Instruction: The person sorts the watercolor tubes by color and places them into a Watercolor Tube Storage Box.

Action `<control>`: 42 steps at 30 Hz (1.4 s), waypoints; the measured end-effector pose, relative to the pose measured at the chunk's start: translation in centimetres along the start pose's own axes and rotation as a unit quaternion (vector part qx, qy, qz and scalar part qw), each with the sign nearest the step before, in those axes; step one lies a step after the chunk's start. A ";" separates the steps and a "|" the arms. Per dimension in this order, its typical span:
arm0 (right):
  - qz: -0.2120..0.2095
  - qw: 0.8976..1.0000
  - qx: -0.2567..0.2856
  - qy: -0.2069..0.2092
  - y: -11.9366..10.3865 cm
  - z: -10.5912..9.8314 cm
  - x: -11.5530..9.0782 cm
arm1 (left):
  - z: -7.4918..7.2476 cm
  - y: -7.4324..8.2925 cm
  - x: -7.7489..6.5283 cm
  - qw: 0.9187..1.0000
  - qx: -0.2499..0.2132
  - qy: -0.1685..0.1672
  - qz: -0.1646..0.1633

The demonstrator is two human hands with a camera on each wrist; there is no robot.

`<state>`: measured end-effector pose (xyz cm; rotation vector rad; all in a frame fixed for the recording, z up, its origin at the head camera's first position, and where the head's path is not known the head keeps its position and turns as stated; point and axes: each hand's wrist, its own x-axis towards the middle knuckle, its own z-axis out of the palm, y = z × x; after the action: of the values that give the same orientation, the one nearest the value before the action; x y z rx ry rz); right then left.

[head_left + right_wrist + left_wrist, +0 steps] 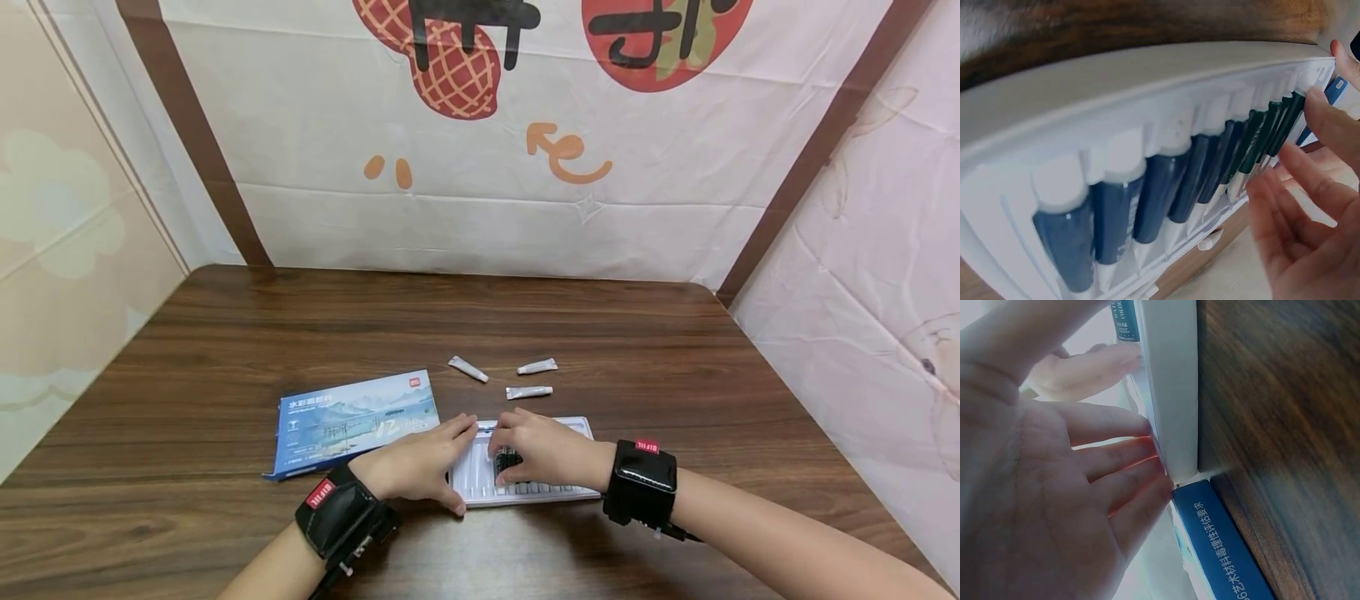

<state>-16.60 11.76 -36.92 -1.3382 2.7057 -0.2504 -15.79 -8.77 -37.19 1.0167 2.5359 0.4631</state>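
A white plastic tray (480,492) lies on the table with a row of blue paint tubes (1113,212) and dark green ones in its slots. My left hand (420,462) spans the tray's left end, thumb at the near corner and fingers along the far side. In the left wrist view its fingertips touch the rim. My right hand (547,450) reaches over the tray. Its thumb and fingers pinch a green paint tube (1288,125) at the row's end, near the white cap. In the head view this hand covers part of the row.
A blue paint box (352,425) with a landscape picture lies left of the tray, beside my left hand. Behind the tray are three loose, pale tubes: one (468,368) at left, one (537,367) at right, one (528,392) nearer. A printed cloth hangs behind the wooden table.
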 end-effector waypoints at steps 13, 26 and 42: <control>-0.095 0.991 -0.043 0.081 1.1 1.2 -0.4 | 0.1 0.0 -0.1 1.000 -0.004 -0.001 -0.006; -0.088 0.991 0.048 0.088 2.0 1.3 0.6 | 0.2 0.0 0.1 1.000 -0.005 -0.004 -0.014; -0.108 0.992 0.037 0.057 3.0 0.8 0.4 | 0.1 0.0 0.1 1.000 -0.009 -0.003 -0.012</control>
<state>-19.04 13.14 -38.30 -1.6435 2.6086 -0.4541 -15.75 -8.69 -37.29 0.9778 2.5318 0.4757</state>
